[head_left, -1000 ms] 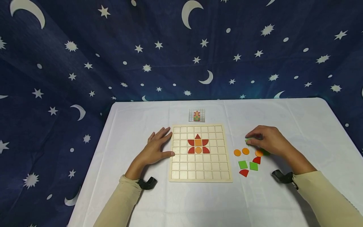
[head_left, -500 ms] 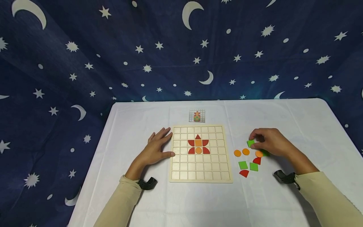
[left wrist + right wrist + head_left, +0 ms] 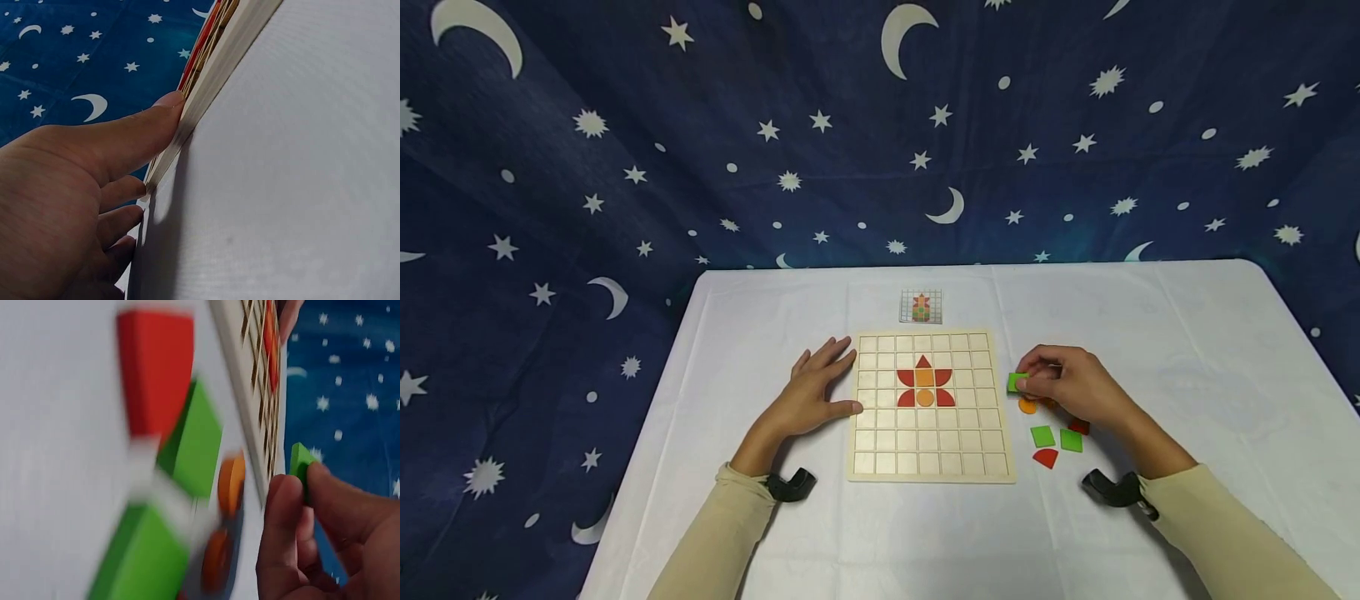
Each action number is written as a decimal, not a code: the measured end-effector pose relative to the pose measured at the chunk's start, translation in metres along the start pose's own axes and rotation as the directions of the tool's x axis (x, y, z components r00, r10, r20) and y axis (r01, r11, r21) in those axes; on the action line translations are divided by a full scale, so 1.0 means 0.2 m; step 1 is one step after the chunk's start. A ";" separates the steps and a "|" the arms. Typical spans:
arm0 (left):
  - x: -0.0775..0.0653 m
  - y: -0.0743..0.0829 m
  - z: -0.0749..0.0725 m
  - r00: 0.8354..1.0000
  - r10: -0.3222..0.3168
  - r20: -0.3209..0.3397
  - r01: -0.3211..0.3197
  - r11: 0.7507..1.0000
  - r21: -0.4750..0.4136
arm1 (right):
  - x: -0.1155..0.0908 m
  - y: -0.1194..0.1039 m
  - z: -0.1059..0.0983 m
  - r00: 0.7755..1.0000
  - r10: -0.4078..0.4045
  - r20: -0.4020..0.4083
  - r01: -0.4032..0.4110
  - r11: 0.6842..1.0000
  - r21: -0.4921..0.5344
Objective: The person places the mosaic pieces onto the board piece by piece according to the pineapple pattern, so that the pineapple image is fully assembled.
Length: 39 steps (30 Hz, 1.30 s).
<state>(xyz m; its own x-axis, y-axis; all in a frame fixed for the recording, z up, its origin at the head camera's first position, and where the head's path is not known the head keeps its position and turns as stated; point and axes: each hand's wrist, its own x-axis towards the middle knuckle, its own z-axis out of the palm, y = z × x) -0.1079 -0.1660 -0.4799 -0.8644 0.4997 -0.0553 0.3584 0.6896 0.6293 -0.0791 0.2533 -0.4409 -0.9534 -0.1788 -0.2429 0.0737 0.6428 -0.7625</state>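
Note:
In the head view my right hand [image 3: 1075,385] pinches a green square tile [image 3: 1015,382] just beyond the right edge of the wooden grid board [image 3: 885,462]. The right wrist view shows this tile [image 3: 301,461] between thumb and finger. My left hand [image 3: 808,398] lies at the board's left edge with fingers spread. Its thumb [image 3: 140,134] touches the rim in the left wrist view. On the board sit red pieces [image 3: 906,377], an orange square [image 3: 923,377] and an orange circle [image 3: 925,397].
Beneath and near my right hand lie orange circles [image 3: 1027,406], green squares [image 3: 1042,436] and red quarter-round pieces [image 3: 1046,457]; the hand partly covers some. A small pattern card [image 3: 921,307] lies behind the board. White cloth [image 3: 940,542] covers the table, with a starry blue curtain [image 3: 850,150] behind.
My right hand has lifted the green square tile from the right and carried it left toward the board. The left hand and the pieces on the board stay where they were.

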 end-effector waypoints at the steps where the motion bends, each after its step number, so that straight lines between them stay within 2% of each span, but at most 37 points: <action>1: 0.00 0.00 0.00 1.000 -0.001 0.001 0.001 1.000 -0.001 | 0.00 -0.01 0.02 1.000 0.017 0.016 -0.018 0.999 0.041; 6: 0.00 -0.01 0.00 1.000 -0.001 0.004 0.001 1.000 -0.006 | 0.01 -0.09 0.13 0.994 0.072 0.084 -0.087 0.978 0.188; 10: 0.00 0.00 0.00 1.000 0.008 -0.003 -0.008 1.000 -0.003 | 0.02 -0.15 0.23 0.992 0.085 0.097 -0.105 0.968 0.228; 21: 0.00 0.00 0.00 1.000 0.007 -0.003 -0.007 1.000 -0.004 | 0.05 -0.28 0.41 0.999 -0.049 0.020 0.047 0.993 0.112; 31: 0.01 -0.01 0.00 1.000 0.018 -0.003 -0.018 1.000 -0.001 | 0.07 -0.31 0.49 0.981 -0.195 0.006 0.195 0.981 0.016; 39: 0.00 0.00 0.00 1.000 0.022 -0.007 -0.022 1.000 -0.007 | 0.06 -0.32 0.52 0.971 -0.236 -0.021 0.235 0.970 -0.056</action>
<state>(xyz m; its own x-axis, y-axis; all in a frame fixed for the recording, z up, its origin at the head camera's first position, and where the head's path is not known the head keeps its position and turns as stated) -0.1087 -0.1665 -0.4796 -0.8588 0.5110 -0.0360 0.3748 0.6748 0.6357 -0.0645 0.1323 -0.4563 -0.9498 -0.3098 -0.0430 -0.1687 0.6233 -0.7636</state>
